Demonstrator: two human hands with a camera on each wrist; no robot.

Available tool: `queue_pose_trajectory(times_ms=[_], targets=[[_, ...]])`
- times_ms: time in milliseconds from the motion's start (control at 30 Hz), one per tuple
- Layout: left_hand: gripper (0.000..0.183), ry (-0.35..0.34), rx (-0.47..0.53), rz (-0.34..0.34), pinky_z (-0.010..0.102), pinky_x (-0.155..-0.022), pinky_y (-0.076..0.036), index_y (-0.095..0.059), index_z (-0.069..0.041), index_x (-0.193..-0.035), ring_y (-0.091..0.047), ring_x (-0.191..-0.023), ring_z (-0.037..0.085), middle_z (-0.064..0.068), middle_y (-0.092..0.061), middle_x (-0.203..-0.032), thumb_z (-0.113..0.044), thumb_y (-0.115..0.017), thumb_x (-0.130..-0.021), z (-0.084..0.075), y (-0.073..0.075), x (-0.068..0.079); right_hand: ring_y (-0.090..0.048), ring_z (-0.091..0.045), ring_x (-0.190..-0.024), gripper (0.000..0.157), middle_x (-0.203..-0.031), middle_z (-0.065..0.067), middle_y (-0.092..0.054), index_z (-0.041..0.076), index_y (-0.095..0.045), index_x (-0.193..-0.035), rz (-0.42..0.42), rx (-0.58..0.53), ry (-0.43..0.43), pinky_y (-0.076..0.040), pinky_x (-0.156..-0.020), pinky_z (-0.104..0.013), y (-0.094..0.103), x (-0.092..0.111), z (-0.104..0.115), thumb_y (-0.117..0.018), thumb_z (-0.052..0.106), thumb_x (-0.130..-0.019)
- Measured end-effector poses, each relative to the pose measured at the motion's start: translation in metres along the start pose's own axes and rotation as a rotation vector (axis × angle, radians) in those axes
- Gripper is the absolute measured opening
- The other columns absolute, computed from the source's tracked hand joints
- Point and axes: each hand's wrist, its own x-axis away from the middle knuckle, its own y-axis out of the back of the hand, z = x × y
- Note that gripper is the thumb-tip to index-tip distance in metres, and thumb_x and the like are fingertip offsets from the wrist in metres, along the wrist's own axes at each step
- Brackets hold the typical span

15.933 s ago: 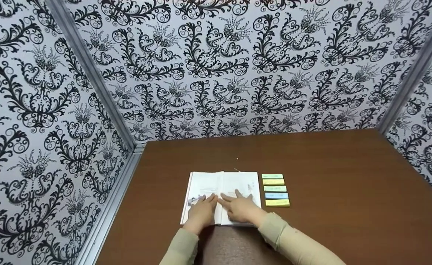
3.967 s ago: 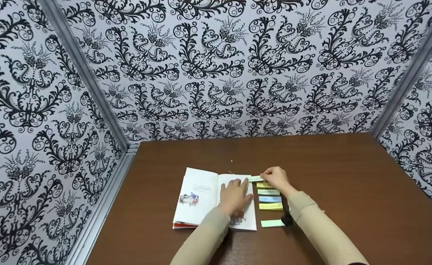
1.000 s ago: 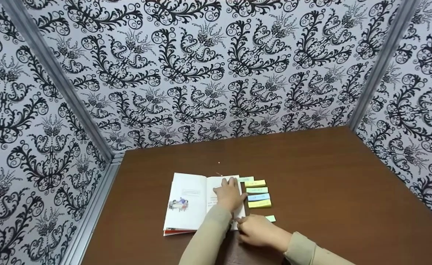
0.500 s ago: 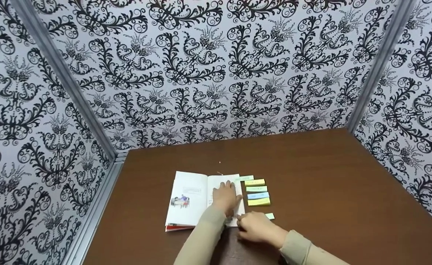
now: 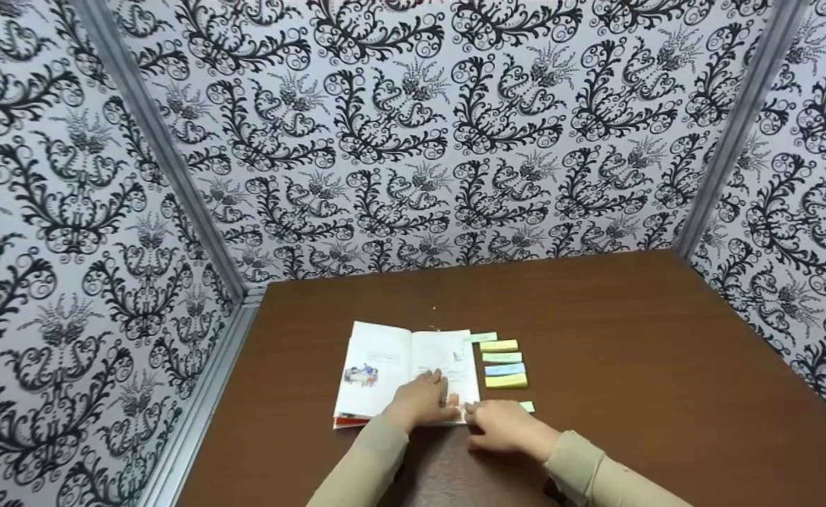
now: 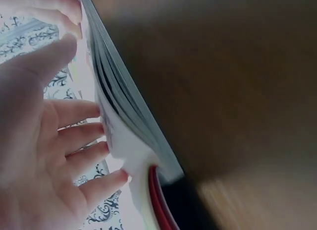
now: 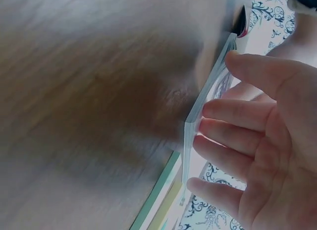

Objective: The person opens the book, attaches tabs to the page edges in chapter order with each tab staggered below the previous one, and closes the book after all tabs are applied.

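Note:
An open book (image 5: 377,352) lies on the table with illustrated pages showing. My left hand (image 5: 418,403) rests on the lower right page, fingers extended; in the left wrist view its fingertips (image 6: 101,148) touch the paper. At the book's lower right corner is my right hand (image 5: 504,426), its fingertips (image 7: 210,126) against the page edge in the right wrist view. A pale green sticky strip (image 5: 482,338) overlaps the page's upper right edge and juts out. Another green sticky strip (image 5: 527,407) is mostly hidden behind my right hand.
Right of the book, a column of sticky-note pads holds a yellow pad (image 5: 498,346), a green pad (image 5: 502,358), a blue pad (image 5: 505,370) and another yellow pad (image 5: 506,381). Patterned walls (image 5: 420,176) stand behind the brown table (image 5: 617,338).
Four seconds ago my right hand pinched the upper green strip; now it is at the lower right corner. My left hand has slid down the right page over the last half second.

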Motion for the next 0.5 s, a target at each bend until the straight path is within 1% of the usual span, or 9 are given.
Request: queue_pose_trajectory(times_ms=[67,100,133,200,267,333,367,433,500], targets=[[0.075,-0.009,-0.002,0.012,0.039,-0.104,-0.040,-0.056,-0.007,-0.136,-0.043,-0.133,0.027,0.012,-0.048,-0.144,-0.058,-0.066,-0.083,0.000,0.002,0.009,-0.065,-0.024,-0.089,0.021,-0.122,-0.009,-0.066,0.013,-0.067,-0.080,-0.006,-0.001,0.008,-0.051,-0.061,-0.039,-0.001,0.001,0.000,-0.071,0.034,-0.081],[0.077,-0.017,-0.017,0.006,0.039,-0.102,-0.042,-0.057,-0.007,-0.134,-0.045,-0.131,0.028,0.012,-0.050,-0.142,-0.060,-0.070,-0.079,0.000,0.003,0.013,-0.066,-0.025,-0.092,0.021,-0.124,-0.011,-0.065,0.013,-0.068,-0.083,-0.004,-0.008,0.012,-0.052,-0.064,-0.039,-0.001,0.001,0.000,-0.071,0.033,-0.082],[0.075,-0.024,-0.031,-0.005,0.039,-0.099,-0.045,-0.060,-0.008,-0.130,-0.049,-0.128,0.028,0.013,-0.053,-0.138,-0.059,-0.072,-0.077,0.000,0.003,0.015,-0.065,-0.025,-0.091,0.020,-0.124,-0.011,-0.064,0.013,-0.068,-0.082,-0.005,-0.013,0.018,-0.052,-0.063,-0.039,-0.002,0.001,-0.001,-0.071,0.033,-0.082],[0.065,-0.040,-0.070,-0.042,0.039,-0.087,-0.051,-0.066,-0.009,-0.117,-0.058,-0.114,0.026,0.010,-0.062,-0.123,-0.057,-0.077,-0.073,-0.001,0.003,0.019,-0.066,-0.025,-0.094,0.019,-0.125,-0.013,-0.064,0.012,-0.068,-0.085,-0.006,-0.050,0.043,-0.052,-0.066,-0.038,-0.002,0.001,-0.006,-0.070,0.031,-0.082],[0.050,-0.056,-0.102,-0.091,0.037,-0.073,-0.054,-0.068,-0.014,-0.099,-0.063,-0.095,0.022,0.005,-0.066,-0.103,-0.053,-0.080,-0.071,0.000,0.003,0.021,-0.065,-0.024,-0.088,0.015,-0.114,-0.013,-0.068,0.010,-0.067,-0.088,-0.012,-0.146,0.073,-0.052,-0.067,-0.038,-0.001,0.000,-0.014,-0.069,0.025,-0.084],[0.041,-0.074,-0.116,-0.132,0.034,-0.061,-0.052,-0.065,-0.017,-0.084,-0.062,-0.078,0.019,0.000,-0.062,-0.085,-0.051,-0.082,-0.069,0.001,0.003,0.021,-0.064,-0.022,-0.087,0.014,-0.107,-0.012,-0.069,0.008,-0.067,-0.093,-0.038,-0.248,0.082,-0.052,-0.071,-0.037,0.000,0.002,-0.025,-0.067,0.019,-0.085],[0.039,-0.084,-0.113,-0.148,0.034,-0.057,-0.050,-0.063,-0.019,-0.079,-0.059,-0.072,0.017,-0.002,-0.059,-0.079,-0.051,-0.082,-0.068,0.002,0.002,0.021,-0.064,-0.021,-0.088,0.016,-0.104,-0.011,-0.069,0.005,-0.068,-0.098,-0.055,-0.291,0.081,-0.052,-0.074,-0.038,0.002,0.003,-0.030,-0.066,0.016,-0.086],[0.039,-0.098,-0.086,-0.160,0.033,-0.055,-0.047,-0.061,-0.020,-0.075,-0.056,-0.066,0.016,-0.004,-0.055,-0.074,-0.051,-0.083,-0.067,0.004,0.002,0.020,-0.063,-0.020,-0.089,0.019,-0.099,-0.010,-0.068,0.001,-0.068,-0.104,-0.087,-0.356,0.067,-0.052,-0.078,-0.039,0.004,0.006,-0.041,-0.063,0.012,-0.088],[0.039,-0.110,-0.060,-0.153,0.033,-0.054,-0.046,-0.060,-0.020,-0.073,-0.053,-0.063,0.016,-0.005,-0.053,-0.071,-0.051,-0.082,-0.067,0.008,0.003,0.021,-0.063,-0.021,-0.096,0.024,-0.105,-0.009,-0.068,-0.001,-0.068,-0.109,-0.117,-0.369,0.052,-0.051,-0.084,-0.042,0.007,0.009,-0.049,-0.062,0.012,-0.090]])
